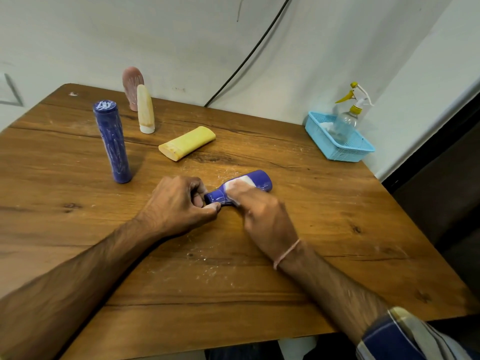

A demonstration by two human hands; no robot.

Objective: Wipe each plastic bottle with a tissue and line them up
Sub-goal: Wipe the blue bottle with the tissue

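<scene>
While your left hand [181,203] pinched the cap end of the purple bottle [261,179] lying on the table [337,229], your right hand [262,216] gripped a white tissue [241,181] against its body.

Left hand [179,203] pinches the cap end of the lying purple bottle [261,179]; right hand [262,216] holds a tissue [240,181] on it.

Both forearms are bare and a bit hairy, with the left forearm [78,276] bare right to the frame edge. The right hand [262,214] has a thin pinkish thread bracelet [287,252] tied at the wrist. Further up that arm there's a shirt sleeve [397,336] bunched near the elbow, striped navy blue with cream and olive-ish bands.
</scene>
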